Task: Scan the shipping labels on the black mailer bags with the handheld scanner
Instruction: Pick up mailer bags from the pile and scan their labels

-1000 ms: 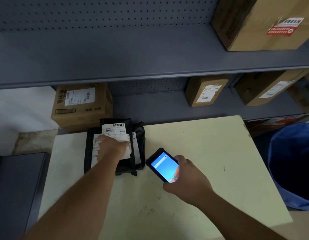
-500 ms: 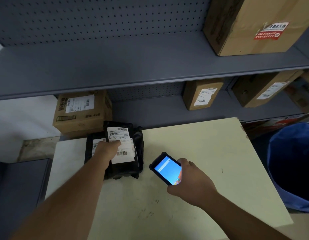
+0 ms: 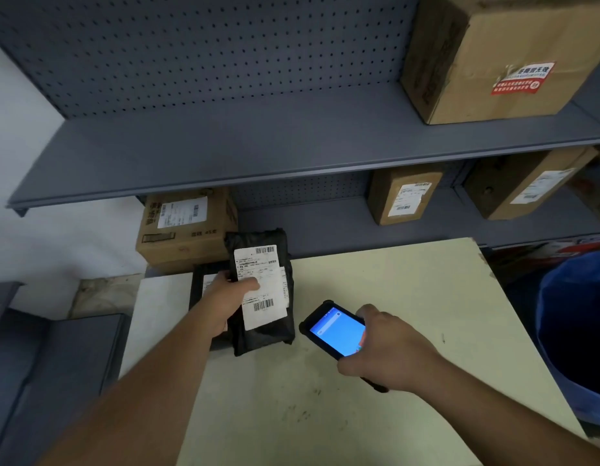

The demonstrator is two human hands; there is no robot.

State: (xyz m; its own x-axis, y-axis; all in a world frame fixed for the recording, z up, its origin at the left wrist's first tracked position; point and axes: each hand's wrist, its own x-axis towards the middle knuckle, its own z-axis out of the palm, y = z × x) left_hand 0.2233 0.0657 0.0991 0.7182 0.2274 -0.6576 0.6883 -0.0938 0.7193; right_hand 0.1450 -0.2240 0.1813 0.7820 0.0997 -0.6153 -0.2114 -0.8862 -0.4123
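My left hand (image 3: 229, 294) grips a black mailer bag (image 3: 265, 334) by its left edge and holds it tilted up above the pale table (image 3: 409, 297). Its white shipping label (image 3: 261, 284) faces me, with barcodes at the top and bottom. Another black mailer bag (image 3: 201, 280) lies flat on the table behind my hand, mostly hidden. My right hand (image 3: 389, 348) holds the handheld scanner (image 3: 332, 327), a black device with a lit blue screen, just right of the raised bag.
Grey metal shelves (image 3: 258, 153) with pegboard backs stand behind the table. Cardboard boxes (image 3: 186, 227) sit on the lower and upper shelves. A blue bin (image 3: 574, 331) stands at the table's right edge. A grey surface (image 3: 56, 364) lies at the left.
My left hand has lifted the top mailer bag off the stack and tilted its label toward me. The scanner hand has stayed beside it.
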